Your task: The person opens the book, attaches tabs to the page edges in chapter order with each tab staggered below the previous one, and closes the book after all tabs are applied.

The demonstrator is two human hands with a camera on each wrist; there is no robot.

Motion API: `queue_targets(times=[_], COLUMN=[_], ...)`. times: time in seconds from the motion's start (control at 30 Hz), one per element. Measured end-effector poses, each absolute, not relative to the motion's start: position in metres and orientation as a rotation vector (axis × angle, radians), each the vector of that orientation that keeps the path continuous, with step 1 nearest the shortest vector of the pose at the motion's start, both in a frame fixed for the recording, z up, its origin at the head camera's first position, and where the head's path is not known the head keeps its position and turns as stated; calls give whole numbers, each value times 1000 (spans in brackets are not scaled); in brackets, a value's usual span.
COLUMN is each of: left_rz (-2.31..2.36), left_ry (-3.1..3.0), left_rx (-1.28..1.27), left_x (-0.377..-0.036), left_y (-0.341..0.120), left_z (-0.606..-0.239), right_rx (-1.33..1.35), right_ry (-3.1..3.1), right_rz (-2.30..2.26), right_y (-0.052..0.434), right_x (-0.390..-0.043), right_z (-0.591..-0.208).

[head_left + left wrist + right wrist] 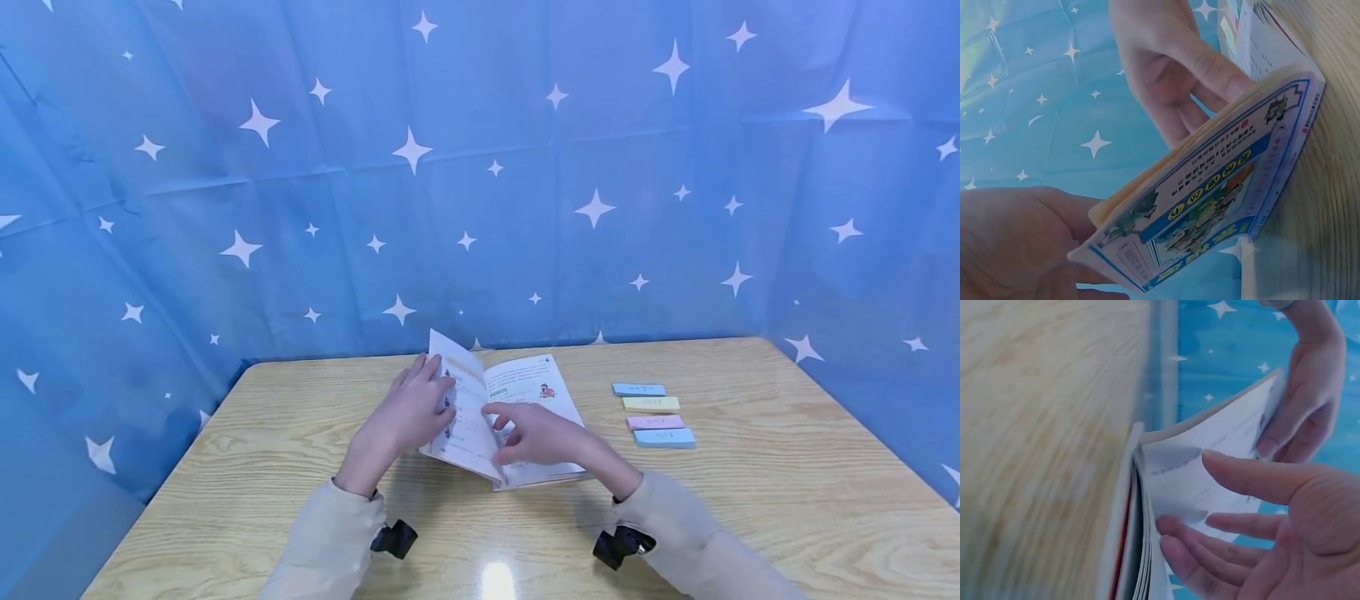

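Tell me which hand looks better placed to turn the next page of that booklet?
Probably the right hand: its fingertips already lie on the booklet's loose pages, while the left hand holds up the lifted left-hand stack and cover.

1. My left hand [405,414] holds up the left pages of the open book [517,392] on the wooden table [262,433].
2. My right hand [543,435] touches the page.
3. Four sticky-note pads [652,414] lie right of the book.
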State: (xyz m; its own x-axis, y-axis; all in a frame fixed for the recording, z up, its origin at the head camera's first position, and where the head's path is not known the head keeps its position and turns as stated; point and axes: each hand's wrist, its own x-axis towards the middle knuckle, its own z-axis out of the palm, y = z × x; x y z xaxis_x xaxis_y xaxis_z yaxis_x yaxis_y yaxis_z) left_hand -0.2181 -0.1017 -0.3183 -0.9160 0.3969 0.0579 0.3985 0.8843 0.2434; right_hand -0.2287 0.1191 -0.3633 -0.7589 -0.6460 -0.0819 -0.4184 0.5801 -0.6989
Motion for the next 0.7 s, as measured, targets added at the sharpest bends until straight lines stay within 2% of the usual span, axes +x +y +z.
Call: queue_targets(times=[0.7], left_rz=[-291], left_ry=[-3431], left_rx=[-516], left_x=[-226], left_y=[-100], left_z=[-346], right_rx=[-920], right_ry=[2542], right_rz=[-830], right_y=[118], right_x=[-227], right_z=[-375])
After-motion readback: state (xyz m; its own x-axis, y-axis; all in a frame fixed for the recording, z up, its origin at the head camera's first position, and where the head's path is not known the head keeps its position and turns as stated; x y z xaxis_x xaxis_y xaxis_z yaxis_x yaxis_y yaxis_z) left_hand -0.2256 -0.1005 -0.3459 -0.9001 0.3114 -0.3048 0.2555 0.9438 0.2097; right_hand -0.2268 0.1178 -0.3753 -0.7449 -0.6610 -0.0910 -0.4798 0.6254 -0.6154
